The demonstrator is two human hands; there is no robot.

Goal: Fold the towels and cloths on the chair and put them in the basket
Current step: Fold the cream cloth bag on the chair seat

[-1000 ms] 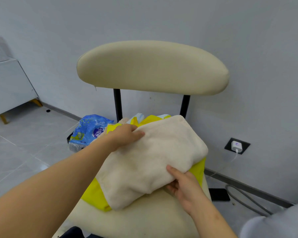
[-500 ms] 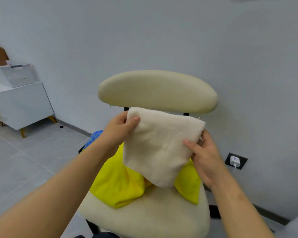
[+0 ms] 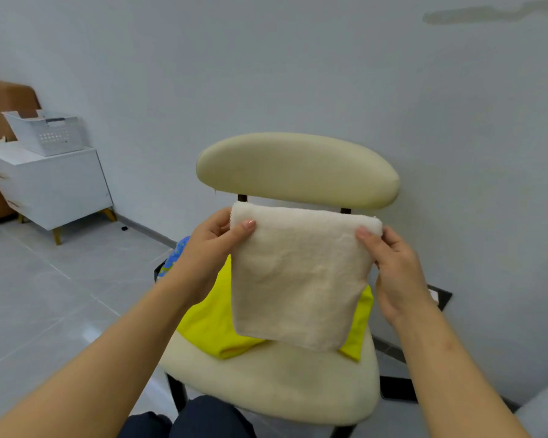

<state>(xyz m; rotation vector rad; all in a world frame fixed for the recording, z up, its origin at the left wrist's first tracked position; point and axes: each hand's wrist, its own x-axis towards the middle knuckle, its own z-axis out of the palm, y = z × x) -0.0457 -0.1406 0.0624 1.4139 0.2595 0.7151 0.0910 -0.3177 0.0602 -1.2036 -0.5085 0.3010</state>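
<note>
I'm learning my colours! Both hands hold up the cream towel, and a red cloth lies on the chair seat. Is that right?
Almost. The head view shows that the cloth on the chair seat is yellow, not red. The left hand and right hand do hold up the cream towel.

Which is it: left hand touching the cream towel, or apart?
Touching. The head view shows the left hand pinching a top corner of the cream towel, thumb in front.
</note>
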